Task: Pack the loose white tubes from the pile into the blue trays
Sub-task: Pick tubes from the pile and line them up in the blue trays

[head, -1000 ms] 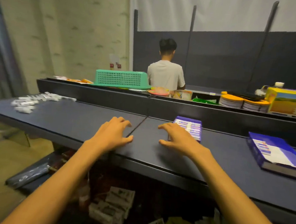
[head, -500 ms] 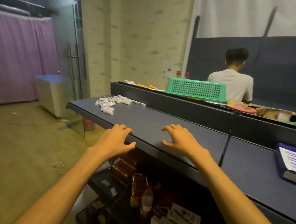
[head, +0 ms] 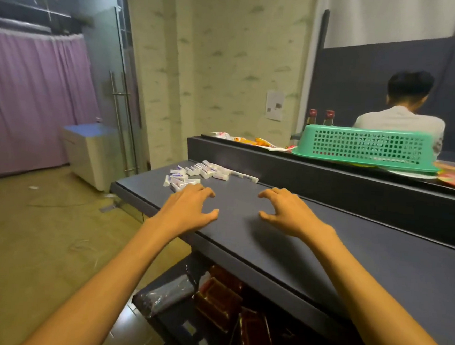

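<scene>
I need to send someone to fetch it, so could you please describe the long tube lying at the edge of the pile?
Start at the dark table, at its far left end below the green basket. A pile of white tubes lies there. The long tube lies at the pile's right edge, stretched out flat along the table's back rail, alone and far longer than the short tubes heaped beside it.
</scene>
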Demonstrator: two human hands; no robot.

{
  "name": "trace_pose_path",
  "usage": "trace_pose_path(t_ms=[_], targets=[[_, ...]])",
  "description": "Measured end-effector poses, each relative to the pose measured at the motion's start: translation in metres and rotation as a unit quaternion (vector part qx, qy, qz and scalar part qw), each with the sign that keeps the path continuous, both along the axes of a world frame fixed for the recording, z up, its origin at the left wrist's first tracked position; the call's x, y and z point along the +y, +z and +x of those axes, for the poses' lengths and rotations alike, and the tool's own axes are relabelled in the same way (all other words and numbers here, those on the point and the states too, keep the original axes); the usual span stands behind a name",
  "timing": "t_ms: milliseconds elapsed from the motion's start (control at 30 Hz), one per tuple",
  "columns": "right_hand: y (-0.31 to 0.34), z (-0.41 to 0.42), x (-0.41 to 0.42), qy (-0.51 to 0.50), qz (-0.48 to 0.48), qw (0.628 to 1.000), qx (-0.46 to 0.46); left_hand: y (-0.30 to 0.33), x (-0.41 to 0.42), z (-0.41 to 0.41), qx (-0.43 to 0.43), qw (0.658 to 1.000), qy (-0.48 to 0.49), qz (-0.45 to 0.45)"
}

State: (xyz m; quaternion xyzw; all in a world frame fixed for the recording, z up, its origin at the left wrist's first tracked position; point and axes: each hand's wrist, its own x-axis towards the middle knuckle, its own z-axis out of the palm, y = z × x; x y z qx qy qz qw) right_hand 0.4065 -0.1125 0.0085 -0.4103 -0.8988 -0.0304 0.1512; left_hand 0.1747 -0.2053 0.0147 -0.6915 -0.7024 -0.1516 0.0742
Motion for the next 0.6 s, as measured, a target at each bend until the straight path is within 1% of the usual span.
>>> trace_pose_path(t_ms=[267, 433, 600], targets=[[0.007, -0.060, 0.063, -0.054, -0.004, 0.998, -0.024, -0.006, 0.087, -0.074, -0.031, 0.999, -0.029, 0.000], [0.002, -0.098, 0.098, -0.111, -0.007, 0.994, -0.023, -0.015, 0.151, -0.117, -0.028, 0.996, -0.087, 0.008], [0.001, -0.125, 0.117, -0.179, -0.031, 0.983, -0.011, -0.012, 0.207, -0.148, -0.027, 0.987, -0.161, -0.002]])
